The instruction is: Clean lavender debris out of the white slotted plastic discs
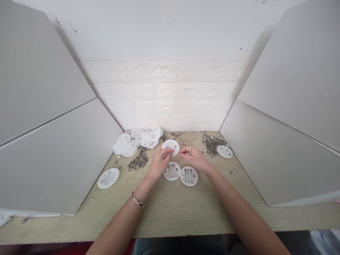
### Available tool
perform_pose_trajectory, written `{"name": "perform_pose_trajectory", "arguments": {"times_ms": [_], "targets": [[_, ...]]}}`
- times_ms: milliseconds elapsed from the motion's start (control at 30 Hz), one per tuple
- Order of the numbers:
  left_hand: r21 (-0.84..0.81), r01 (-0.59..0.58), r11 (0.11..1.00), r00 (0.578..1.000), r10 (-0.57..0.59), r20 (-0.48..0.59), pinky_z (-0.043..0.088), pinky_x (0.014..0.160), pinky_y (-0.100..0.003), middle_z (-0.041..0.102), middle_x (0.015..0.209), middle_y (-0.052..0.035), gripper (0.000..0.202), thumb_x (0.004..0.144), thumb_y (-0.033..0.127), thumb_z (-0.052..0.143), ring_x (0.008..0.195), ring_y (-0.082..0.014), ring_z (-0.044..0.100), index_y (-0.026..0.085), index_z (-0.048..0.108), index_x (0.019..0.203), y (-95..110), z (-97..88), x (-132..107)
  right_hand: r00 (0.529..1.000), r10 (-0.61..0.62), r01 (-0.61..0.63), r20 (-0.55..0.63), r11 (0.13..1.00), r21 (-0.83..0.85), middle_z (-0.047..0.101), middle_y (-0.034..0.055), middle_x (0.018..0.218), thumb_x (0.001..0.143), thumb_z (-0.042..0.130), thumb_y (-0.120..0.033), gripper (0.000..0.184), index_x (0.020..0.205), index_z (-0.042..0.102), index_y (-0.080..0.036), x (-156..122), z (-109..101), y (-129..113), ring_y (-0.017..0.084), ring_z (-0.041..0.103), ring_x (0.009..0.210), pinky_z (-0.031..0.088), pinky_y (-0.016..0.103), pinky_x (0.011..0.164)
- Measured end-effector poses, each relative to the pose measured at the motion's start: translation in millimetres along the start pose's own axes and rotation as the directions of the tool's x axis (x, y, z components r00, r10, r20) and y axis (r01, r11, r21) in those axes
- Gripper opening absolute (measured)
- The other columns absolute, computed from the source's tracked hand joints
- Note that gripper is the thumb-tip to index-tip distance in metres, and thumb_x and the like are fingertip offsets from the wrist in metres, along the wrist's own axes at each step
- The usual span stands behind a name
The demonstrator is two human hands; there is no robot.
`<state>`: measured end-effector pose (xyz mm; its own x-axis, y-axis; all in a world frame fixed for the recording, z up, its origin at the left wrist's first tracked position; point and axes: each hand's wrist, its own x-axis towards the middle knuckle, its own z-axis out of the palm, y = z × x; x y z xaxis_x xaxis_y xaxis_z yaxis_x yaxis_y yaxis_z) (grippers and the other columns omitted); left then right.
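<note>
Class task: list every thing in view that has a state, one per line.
Held disc: gripped near its edge
Left hand: pinching
Right hand: fingers curled, contents unclear
Two slotted discs: lying side by side
Disc pile: heaped, overlapping
Left-side disc: lying separately
Right-side disc: lying separately
Grey bits: loose, scattered
Bracelet: worn

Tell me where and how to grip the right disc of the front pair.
Probably pinch the right disc by its right rim, coming from the right: it lies flat, and the left disc sits close by its left edge.
</note>
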<state>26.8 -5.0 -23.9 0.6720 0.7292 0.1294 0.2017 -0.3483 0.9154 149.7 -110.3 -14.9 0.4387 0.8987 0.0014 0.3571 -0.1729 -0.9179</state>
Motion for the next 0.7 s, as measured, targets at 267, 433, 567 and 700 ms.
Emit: {"name": "perform_pose_trajectory", "arguments": {"times_ms": [267,433,567,700], "targets": [[0.125,-0.257,0.958,0.965,0.248,0.084,0.049,0.072,-0.024,0.052,0.098,-0.0062,0.018,0.071,0.021,0.052,0.087,-0.0138,0.053,0.02,0.065,0.084,-2.1,5.6,-6.1,0.934,0.292,-0.352,0.207,0.854,0.383,0.046,-0.0054,0.053,0.069,0.056,-0.026,0.013,0.068,0.051,-0.014,-4.6,5.8,-5.7,0.001,0.023,0.032,0.019,0.018,0.032],[0.212,-0.392,0.896,0.917,0.362,0.164,0.047,0.08,-0.028,0.051,0.099,-0.0074,0.02,0.075,0.021,0.049,0.091,-0.0147,0.052,0.019,0.064,0.088,-7.1,5.7,-5.4,0.922,0.317,-0.385,0.223,0.813,0.437,0.04,-0.0064,0.046,0.071,0.053,-0.024,0.019,0.058,0.044,-0.015,-5.5,5.8,-6.2,0.0,0.022,0.029,0.017,0.018,0.03],[0.29,-0.43,0.855,0.901,0.388,0.195,0.043,0.084,-0.028,0.053,0.096,-0.007,0.019,0.077,0.021,0.047,0.09,-0.0147,0.051,0.019,0.065,0.083,-5.4,5.4,-5.7,0.907,0.339,-0.413,0.25,0.833,0.368,0.042,-0.0051,0.048,0.072,0.052,-0.024,0.02,0.057,0.043,-0.015,-5.5,6.1,-5.0,0.001,0.021,0.029,0.016,0.018,0.029],[0.319,-0.403,0.858,0.914,0.359,0.189,0.044,0.078,-0.025,0.054,0.09,-0.0062,0.02,0.077,0.02,0.046,0.083,-0.0128,0.051,0.019,0.066,0.079,-5.5,6.4,-6.1,0.922,0.321,-0.372,0.215,0.889,0.266,0.045,-0.0036,0.05,0.072,0.051,-0.03,0.02,0.061,0.045,-0.015,-4.7,8.5,-1.0,0.002,0.025,0.031,0.018,0.019,0.031]]}}
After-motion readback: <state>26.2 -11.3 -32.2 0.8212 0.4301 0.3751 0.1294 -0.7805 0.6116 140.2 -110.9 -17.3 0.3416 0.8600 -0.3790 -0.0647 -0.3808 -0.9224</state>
